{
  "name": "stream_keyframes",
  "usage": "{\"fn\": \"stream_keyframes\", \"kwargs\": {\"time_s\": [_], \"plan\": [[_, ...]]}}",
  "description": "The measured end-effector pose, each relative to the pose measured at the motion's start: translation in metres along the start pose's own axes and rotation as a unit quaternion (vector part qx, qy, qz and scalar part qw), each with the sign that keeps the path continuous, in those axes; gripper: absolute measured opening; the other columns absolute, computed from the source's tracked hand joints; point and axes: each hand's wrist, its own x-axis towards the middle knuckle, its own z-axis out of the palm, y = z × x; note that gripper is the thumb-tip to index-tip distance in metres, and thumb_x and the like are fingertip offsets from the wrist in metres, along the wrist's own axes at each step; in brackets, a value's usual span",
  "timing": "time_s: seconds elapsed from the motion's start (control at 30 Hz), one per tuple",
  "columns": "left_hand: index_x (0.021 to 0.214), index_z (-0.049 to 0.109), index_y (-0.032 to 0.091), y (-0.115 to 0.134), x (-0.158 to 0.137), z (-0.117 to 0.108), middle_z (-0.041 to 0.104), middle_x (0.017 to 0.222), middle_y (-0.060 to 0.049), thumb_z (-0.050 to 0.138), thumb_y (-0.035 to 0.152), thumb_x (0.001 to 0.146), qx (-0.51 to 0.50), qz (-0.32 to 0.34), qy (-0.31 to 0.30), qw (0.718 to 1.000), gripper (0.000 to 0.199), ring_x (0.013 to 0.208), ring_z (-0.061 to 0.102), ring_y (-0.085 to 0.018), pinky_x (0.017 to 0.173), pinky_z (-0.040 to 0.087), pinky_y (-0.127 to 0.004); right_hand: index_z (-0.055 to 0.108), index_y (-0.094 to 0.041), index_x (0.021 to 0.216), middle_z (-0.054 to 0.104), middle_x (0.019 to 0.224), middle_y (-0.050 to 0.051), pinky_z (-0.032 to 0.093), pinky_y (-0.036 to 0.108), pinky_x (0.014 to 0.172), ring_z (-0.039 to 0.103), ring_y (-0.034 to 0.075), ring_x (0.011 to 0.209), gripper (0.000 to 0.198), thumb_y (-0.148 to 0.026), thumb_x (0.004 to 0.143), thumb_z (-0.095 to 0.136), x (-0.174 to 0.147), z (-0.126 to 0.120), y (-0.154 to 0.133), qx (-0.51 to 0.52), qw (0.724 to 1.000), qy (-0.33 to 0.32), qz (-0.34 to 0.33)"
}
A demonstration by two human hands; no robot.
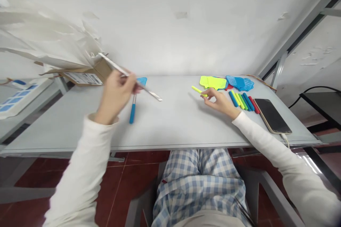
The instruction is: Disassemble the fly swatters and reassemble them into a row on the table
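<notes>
My left hand (116,94), raised above the left part of the table, is closed round a thin silver metal rod (151,94) that slants down to the right. Motion blurs it a little. A blue fly swatter (132,113) with a blue handle lies beneath and beside that hand, partly hidden by it. Between thumb and fingers, my right hand (217,101) pinches a yellow-green handle tube (197,89) over the table. Close by on the right, a row of coloured handle tubes (243,101) lies in blue, yellow, green and red. Behind them are yellow (213,82) and blue (239,83) fly swatter heads, with some red showing.
A phone (273,115) with a cable plugged in lies on the right of the grey table (170,127). An open cardboard box (85,76) with white wrapping stands at the back left. A white wall (160,25) rises behind the table.
</notes>
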Motion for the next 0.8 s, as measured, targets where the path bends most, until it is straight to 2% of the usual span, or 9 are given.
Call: {"fn": "stream_keyframes", "kwargs": {"time_s": [0.07,0.13,0.2,0.27,0.37,0.47,0.53,0.67,0.8], "plan": [[0.088,0.048,0.019,-0.003,-0.006,0.045,0.062,0.062,0.003,0.056,0.026,0.088,-0.165,-0.025,-0.075,0.983,0.01,0.056,0.062,-0.011,0.062,0.051,-0.025,0.058,-0.024,0.088,0.069,0.091,0.006,0.05,0.034,0.072,0.064,0.02,0.08,0.008,-0.023,0.081,0.056,0.015,0.008,0.015,0.063,0.998,0.017,0.023],[0.088,0.05,0.018,-0.02,-0.009,0.09,0.067,0.065,0.001,0.06,0.028,0.087,-0.271,-0.088,-0.154,0.946,0.014,0.06,0.067,-0.012,0.067,0.054,-0.026,0.054,-0.023,0.083,0.063,0.086,0.004,0.049,0.032,0.067,0.06,0.018,0.077,0.005,-0.023,0.078,0.056,0.024,0.013,0.027,0.118,0.99,0.055,0.056],[0.088,0.051,0.018,-0.041,-0.008,0.124,0.071,0.073,0.0,0.065,0.028,0.084,-0.36,-0.135,-0.157,0.91,0.018,0.069,0.071,-0.014,0.076,0.055,-0.028,0.051,-0.023,0.086,0.06,0.089,0.003,0.05,0.03,0.064,0.058,0.015,0.073,0.01,-0.027,0.079,0.058,0.024,0.015,0.035,0.175,0.977,0.086,0.09],[0.085,0.053,0.018,-0.059,-0.006,0.142,0.072,0.077,-0.001,0.067,0.027,0.082,-0.424,-0.164,-0.139,0.88,0.017,0.077,0.073,-0.015,0.085,0.054,-0.031,0.049,-0.023,0.089,0.058,0.091,0.002,0.052,0.03,0.064,0.058,0.014,0.071,0.021,-0.035,0.08,0.065,0.02,0.013,0.039,0.22,0.964,0.092,0.118],[0.08,0.058,0.017,-0.073,-0.002,0.148,0.073,0.077,-0.003,0.065,0.023,0.083,-0.466,-0.195,-0.122,0.854,0.01,0.083,0.074,-0.016,0.093,0.051,-0.032,0.046,-0.024,0.084,0.056,0.082,0.0,0.053,0.031,0.065,0.059,0.014,0.068,0.034,-0.046,0.079,0.072,0.012,0.009,0.038,0.251,0.955,0.087,0.132],[0.077,0.061,0.017,-0.075,0.0,0.145,0.074,0.078,-0.004,0.065,0.023,0.084,-0.476,-0.208,-0.111,0.847,0.01,0.086,0.074,-0.017,0.097,0.05,-0.033,0.043,-0.025,0.081,0.055,0.075,-0.001,0.052,0.031,0.062,0.057,0.014,0.063,0.037,-0.049,0.082,0.071,0.01,0.008,0.037,0.259,0.954,0.097,0.114],[0.076,0.062,0.017,-0.074,-0.001,0.144,0.074,0.079,-0.004,0.065,0.023,0.084,-0.475,-0.214,-0.109,0.846,0.011,0.086,0.073,-0.017,0.098,0.05,-0.033,0.044,-0.026,0.085,0.057,0.075,-0.002,0.051,0.03,0.061,0.058,0.013,0.063,0.035,-0.047,0.083,0.071,0.011,0.008,0.038,0.261,0.954,0.104,0.104],[0.076,0.064,0.016,-0.072,-0.004,0.143,0.074,0.081,-0.005,0.063,0.021,0.086,-0.476,-0.223,-0.122,0.842,0.011,0.085,0.073,-0.016,0.096,0.051,-0.032,0.056,-0.024,0.106,0.062,0.081,-0.001,0.053,0.032,0.069,0.063,0.015,0.07,0.028,-0.04,0.086,0.068,0.011,0.008,0.042,0.219,0.968,0.09,0.083],[0.076,0.065,0.015,-0.073,-0.004,0.143,0.074,0.081,-0.004,0.064,0.02,0.085,-0.487,-0.218,-0.123,0.837,0.01,0.083,0.073,-0.015,0.095,0.052,-0.032,0.068,-0.021,0.106,0.066,0.088,0.003,0.053,0.034,0.074,0.063,0.016,0.075,0.026,-0.04,0.089,0.064,0.01,0.007,0.044,0.173,0.979,0.079,0.073]]}}
